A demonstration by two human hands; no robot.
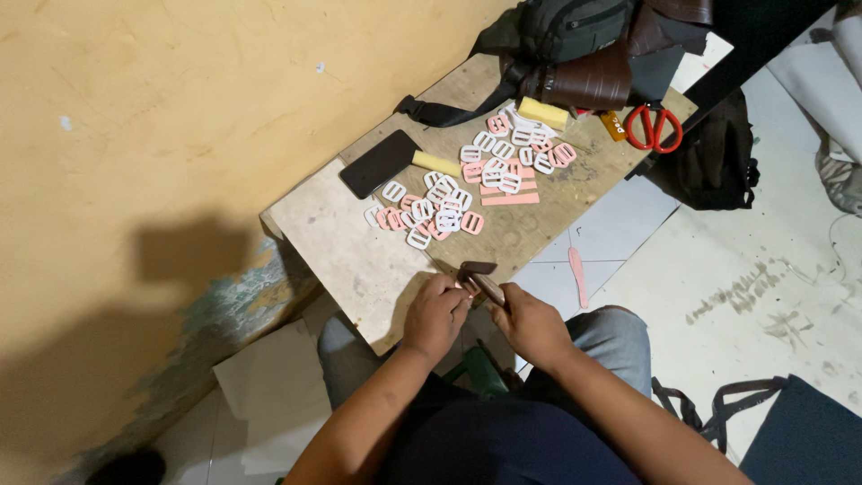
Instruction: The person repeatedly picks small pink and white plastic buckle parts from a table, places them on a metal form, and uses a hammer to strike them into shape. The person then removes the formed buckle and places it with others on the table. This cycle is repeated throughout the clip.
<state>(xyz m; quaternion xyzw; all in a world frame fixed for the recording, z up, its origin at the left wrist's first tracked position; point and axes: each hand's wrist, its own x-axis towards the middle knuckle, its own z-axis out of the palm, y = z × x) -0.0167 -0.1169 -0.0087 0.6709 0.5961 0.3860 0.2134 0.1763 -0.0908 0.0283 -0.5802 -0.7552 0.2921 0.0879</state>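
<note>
My left hand [435, 314] and my right hand [530, 323] meet at the near edge of a worn wooden table [350, 256]. Together they pinch a dark brown strap piece [480, 280] with a small pink buckle between the fingers. Just beyond them lies a pile of white and pink plastic slide buckles [431, 211]. A second scatter of buckles [516, 153] spreads farther back, beside pink strips [510, 193].
A black flat rectangle [377, 163] and yellow blocks [435, 163] lie mid-table. Red-handled scissors [654, 127] and dark bags [584, 49] sit at the far end. A pink strip [577, 277] lies on the tiled floor. A yellow wall [180, 135] borders the left.
</note>
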